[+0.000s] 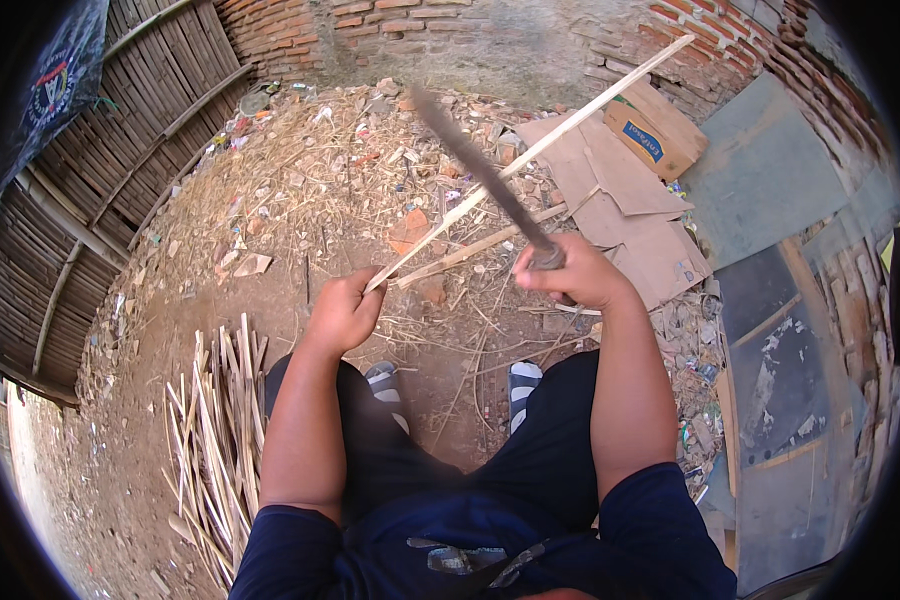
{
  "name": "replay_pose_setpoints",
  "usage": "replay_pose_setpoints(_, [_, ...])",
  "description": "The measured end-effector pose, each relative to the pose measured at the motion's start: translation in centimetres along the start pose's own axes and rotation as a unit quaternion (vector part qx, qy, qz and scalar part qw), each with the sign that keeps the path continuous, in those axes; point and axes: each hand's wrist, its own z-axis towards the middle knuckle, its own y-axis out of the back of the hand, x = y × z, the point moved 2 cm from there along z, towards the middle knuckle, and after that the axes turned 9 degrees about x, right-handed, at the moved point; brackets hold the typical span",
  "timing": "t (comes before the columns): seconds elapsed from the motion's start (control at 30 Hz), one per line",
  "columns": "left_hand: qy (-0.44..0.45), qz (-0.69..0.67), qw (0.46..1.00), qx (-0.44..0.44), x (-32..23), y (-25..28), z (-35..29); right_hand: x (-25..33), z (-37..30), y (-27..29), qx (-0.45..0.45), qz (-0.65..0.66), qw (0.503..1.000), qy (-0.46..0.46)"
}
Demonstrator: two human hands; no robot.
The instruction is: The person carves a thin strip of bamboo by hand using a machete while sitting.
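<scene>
My left hand (345, 308) is closed round the near end of a long, pale split strip of wood (580, 114), which slants up and away to the right. In my right hand (580, 270) is the handle of a dark machete (480, 165). Its blade points up and to the left, crossing in front of the strip; whether the two touch I cannot tell. The blade is a little blurred. Below the strip, a second pale wooden piece (470, 250) lies at a similar slant near the ground.
A pile of split strips (220, 440) lies by my left leg. Rubble and wood chips (300, 190) cover the ground ahead. Flattened cardboard (610, 190), a brown carton (660, 130) and grey sheets (770, 170) lie right. A brick wall (450, 40) and a bamboo wall (110, 150) enclose the place.
</scene>
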Motion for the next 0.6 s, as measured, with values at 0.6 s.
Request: replay_pose_setpoints(0.6, [-0.016,0.072,0.989,-0.126,-0.8,0.7,-0.2,0.5,-0.7,-0.5,0.014,0.106,0.994,0.007])
